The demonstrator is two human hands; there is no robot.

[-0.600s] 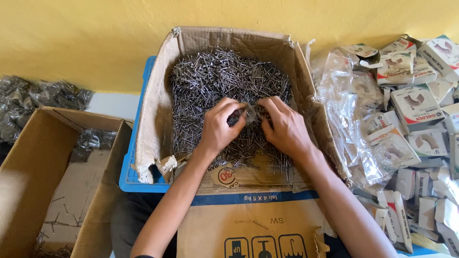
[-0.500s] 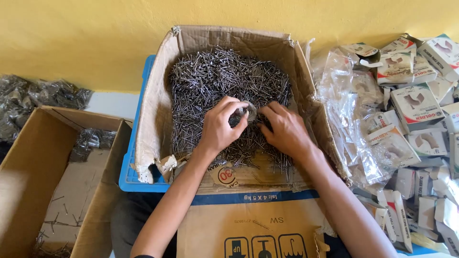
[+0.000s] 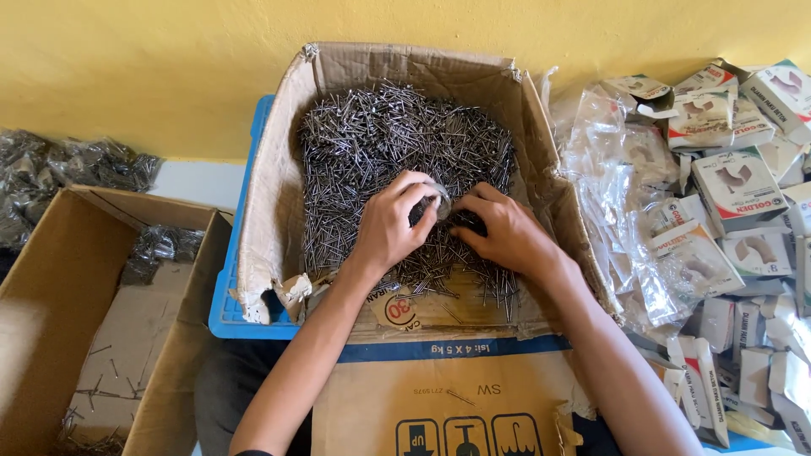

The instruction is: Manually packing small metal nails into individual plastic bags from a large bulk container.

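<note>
Grey steel nails point(image 3: 397, 139) fill the torn cardboard box point(image 3: 279, 169) in front of you, heaped against its far wall and thinning toward its flattened near flap. Your left hand point(image 3: 387, 226) rests on the pile near the middle of the box, fingers curled round a small clear plastic bag point(image 3: 439, 203) that it pinches at the top. Your right hand point(image 3: 503, 232) lies just right of it, also inside the box, fingers bent down into the nails and closing on a bunch of them right beside the bag's mouth; how many it grips you cannot tell. The two hands nearly touch at the fingertips. The box sits on a blue plastic tray point(image 3: 232, 295) whose edge shows along the box's left side. Left of the box stands a second, open carton point(image 3: 68, 295) holding a few filled bags of nails point(image 3: 160, 249). Right of the box lie loose clear bags point(image 3: 617, 203) and, beyond them, a heap of small white printed cartons point(image 3: 735, 190).
</note>
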